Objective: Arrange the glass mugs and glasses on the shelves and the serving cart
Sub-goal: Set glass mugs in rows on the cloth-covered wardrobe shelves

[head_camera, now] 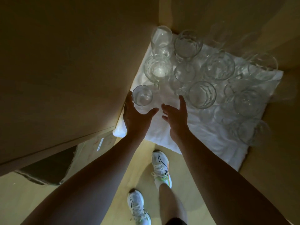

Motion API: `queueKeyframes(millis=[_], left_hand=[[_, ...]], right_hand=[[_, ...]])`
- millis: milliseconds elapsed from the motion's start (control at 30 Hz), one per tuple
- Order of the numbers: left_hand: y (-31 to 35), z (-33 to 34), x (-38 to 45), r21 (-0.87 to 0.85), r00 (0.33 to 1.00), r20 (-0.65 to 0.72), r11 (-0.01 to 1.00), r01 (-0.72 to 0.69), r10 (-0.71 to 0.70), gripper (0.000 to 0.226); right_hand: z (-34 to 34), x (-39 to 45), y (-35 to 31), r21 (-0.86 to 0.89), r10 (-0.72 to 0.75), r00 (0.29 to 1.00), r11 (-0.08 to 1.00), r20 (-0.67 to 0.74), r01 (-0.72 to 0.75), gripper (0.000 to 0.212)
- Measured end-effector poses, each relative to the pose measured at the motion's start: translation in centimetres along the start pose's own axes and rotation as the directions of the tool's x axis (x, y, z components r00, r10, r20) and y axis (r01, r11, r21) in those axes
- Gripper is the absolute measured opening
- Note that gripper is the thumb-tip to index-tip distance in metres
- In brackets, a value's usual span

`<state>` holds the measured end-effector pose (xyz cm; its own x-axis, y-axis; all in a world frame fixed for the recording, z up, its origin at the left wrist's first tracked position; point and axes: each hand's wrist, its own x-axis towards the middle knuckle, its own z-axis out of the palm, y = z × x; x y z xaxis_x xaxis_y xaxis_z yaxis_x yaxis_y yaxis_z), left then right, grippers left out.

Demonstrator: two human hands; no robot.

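Observation:
Several clear glass mugs and glasses stand on a white cloth on the floor in dim light. A small plain glass stands at the cloth's near left corner. My left hand is open right beside it, fingertips at its left rim, thumb spread below it. My right hand is open too, hovering over bare cloth between the small glass and a ribbed mug. Further back stand a dimpled mug, a tall glass and a stemmed glass.
A tall brown panel rises at the left, close to the small glass. More glasses crowd the right side of the cloth by another brown wall. My feet in white sneakers stand on the light wooden floor.

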<state>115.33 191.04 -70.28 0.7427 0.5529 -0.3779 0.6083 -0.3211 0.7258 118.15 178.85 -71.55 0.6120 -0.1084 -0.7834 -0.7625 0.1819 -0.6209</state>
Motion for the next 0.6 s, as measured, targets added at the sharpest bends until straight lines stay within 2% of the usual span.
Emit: queueKeyframes(millis=[133, 300, 467, 600], left_hand=[[-0.2, 0.8, 1.1, -0.046, 0.997, -0.029, 0.997, -0.066, 0.065, 0.104], [-0.6, 1.0, 1.7, -0.09, 0.996, -0.034, 0.992, -0.084, 0.081, 0.09], [-0.8, 0.4, 1.5, -0.061, 0.997, -0.036, 0.995, -0.076, 0.074, 0.086], [-0.6, 0.2, 0.7, -0.049, 0.998, -0.024, 0.997, -0.063, 0.062, 0.082]], right_hand=[[0.2, 1.1, -0.6, 0.209, 0.018, 0.999, 0.977, 0.049, -0.028, 0.09], [0.1, 0.9, -0.4, 0.307, 0.035, 0.991, 0.949, 0.129, -0.073, 0.085], [-0.6, 0.2, -0.6, 0.424, 0.062, 0.987, 0.898, 0.146, -0.119, 0.047], [-1.8, -1.1, 0.5, 0.404, 0.125, 0.988, 0.902, 0.094, -0.152, 0.029]])
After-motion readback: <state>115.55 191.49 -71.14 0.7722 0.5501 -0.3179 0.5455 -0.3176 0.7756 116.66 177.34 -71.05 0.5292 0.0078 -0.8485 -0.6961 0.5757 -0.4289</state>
